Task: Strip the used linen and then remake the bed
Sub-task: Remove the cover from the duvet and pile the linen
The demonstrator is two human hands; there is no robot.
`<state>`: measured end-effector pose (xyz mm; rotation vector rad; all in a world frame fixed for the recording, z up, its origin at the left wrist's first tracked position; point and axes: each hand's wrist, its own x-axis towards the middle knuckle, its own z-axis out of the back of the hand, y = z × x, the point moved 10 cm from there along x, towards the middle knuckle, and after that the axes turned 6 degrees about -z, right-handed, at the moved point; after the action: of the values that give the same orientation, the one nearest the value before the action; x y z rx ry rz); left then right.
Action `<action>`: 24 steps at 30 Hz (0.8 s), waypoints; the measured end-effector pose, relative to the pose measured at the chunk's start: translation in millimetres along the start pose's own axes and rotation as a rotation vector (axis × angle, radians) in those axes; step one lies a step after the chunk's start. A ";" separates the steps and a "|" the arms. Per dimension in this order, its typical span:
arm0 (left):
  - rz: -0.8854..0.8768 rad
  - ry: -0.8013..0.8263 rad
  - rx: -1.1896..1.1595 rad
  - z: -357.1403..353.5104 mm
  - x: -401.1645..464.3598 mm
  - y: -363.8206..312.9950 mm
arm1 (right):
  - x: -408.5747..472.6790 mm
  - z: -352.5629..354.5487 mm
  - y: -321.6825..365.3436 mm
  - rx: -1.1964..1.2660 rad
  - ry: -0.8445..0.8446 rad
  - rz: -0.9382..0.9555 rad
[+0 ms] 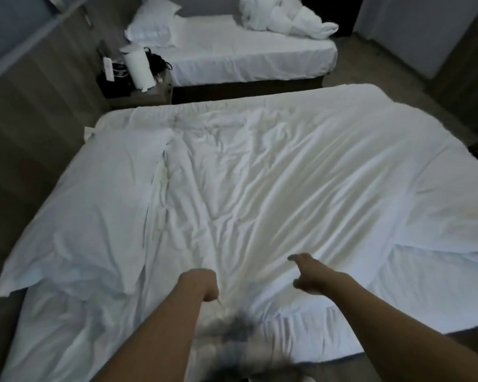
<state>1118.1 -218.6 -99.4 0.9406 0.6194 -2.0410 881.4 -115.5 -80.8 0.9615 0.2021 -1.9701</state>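
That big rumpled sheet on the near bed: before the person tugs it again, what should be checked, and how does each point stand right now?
1. Left hand grips the sheet: ok, fingers curled into the fabric.
2. Right hand has a hold: not ok, fingers extended over the cloth.
3. Sheet lies flat: not ok, wrinkled all over.
4. Pillow off the sheet: not ok, it lies at the left edge.
5. Far corners free: cannot tell.
6. Spare linen at hand: ok, piled on the far bed.

Left hand (204, 285) fingers hidden in sheet (260, 188) folds (grip unclear); dark blur (238, 326) below unidentifiable.
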 end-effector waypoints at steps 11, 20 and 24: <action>0.035 -0.245 -0.353 43.6 -8.9 -30.2 | -9.9 32.9 9.2 0.218 -0.063 0.162; -0.147 -0.222 -0.135 106.5 62.2 -143.6 | -21.1 89.0 -125.2 0.281 -0.240 -0.058; -0.286 -0.185 -0.036 114.1 89.7 -272.0 | -39.6 89.4 -249.3 0.342 -0.260 -0.216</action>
<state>813.0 -182.5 -73.7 0.6615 0.7190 -2.3289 647.8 11.0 -47.6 0.9114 -0.1918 -2.3568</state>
